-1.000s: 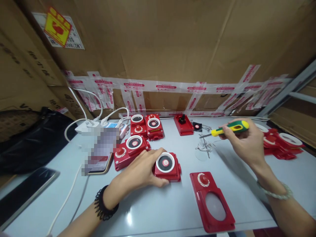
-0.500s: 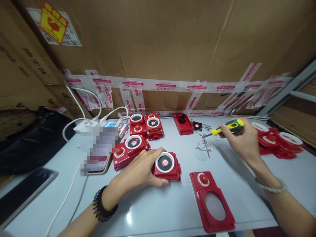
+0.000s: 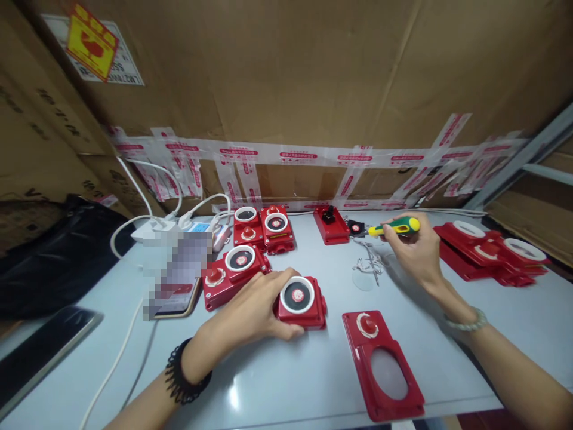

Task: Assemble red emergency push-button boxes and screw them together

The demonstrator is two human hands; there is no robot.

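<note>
My left hand (image 3: 264,303) is wrapped round a red box (image 3: 314,316) with a white ring on its top, resting on the table. In my right hand (image 3: 417,251) is a green and yellow screwdriver (image 3: 398,227), its shaft pointing left. The tip is near a black square piece (image 3: 357,228) with a red and white emblem; whether it touches anything I cannot tell. Below lies a pile of screws (image 3: 369,263) beside a clear round disc (image 3: 362,280). A red cover plate (image 3: 405,358) with a round opening lies nearer to me, between my hands.
Several finished-looking red boxes (image 3: 244,236) stand behind my left hand. An open red housing (image 3: 333,230) is at the back. More red covers (image 3: 492,254) are stacked at right. A phone (image 3: 183,280), a power strip (image 3: 156,230) and white cables occupy the left. Cardboard (image 3: 286,71) walls the back.
My right hand has moved left with the screwdriver, bringing its tip from above the screws toward the black square piece. My left hand still holds the red box in place.
</note>
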